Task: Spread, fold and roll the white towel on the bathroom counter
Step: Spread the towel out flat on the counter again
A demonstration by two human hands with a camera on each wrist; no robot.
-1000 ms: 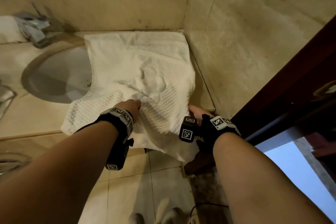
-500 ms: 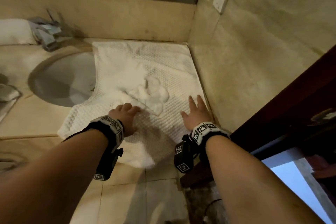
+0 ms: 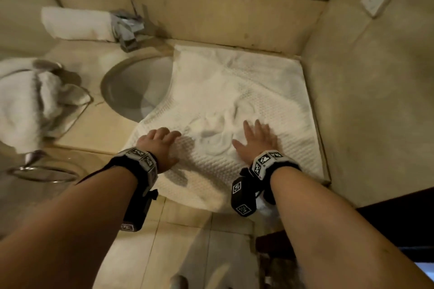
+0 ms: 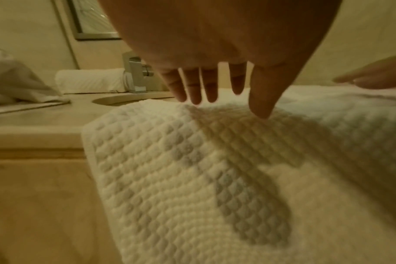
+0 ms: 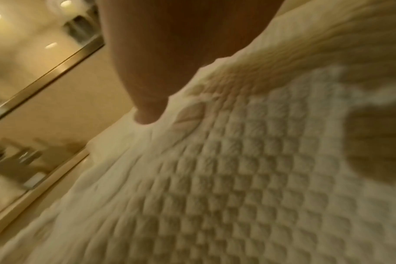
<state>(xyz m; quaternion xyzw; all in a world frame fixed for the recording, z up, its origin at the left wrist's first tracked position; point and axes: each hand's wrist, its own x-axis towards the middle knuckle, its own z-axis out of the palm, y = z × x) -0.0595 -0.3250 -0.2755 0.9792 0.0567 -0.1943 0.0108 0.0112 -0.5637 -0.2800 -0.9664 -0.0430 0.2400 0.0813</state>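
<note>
The white waffle-weave towel (image 3: pixel 234 91) lies spread over the right end of the beige counter (image 3: pixel 94 134). Its left edge droops over the sink and its near edge hangs off the counter front. A wrinkled patch sits in its middle. My left hand (image 3: pixel 159 141) hovers just over the towel's near left part, fingers straight and spread (image 4: pixel 193 89), holding nothing. My right hand (image 3: pixel 256 139) lies flat on the towel (image 5: pixel 249 178) right of the wrinkles, palm down, fingers spread.
A round sink (image 3: pixel 138 87) and a chrome tap (image 3: pixel 126 30) sit left of the towel. A rolled white towel (image 3: pixel 75 23) lies by the back wall. More crumpled towels (image 3: pixel 30 101) fill a tray at far left. The side wall (image 3: pixel 375 101) hems in the towel's right edge.
My right hand left the towel's near hanging edge and moved up to lie flat on the towel. My left hand let go of the cloth and spread its fingers.
</note>
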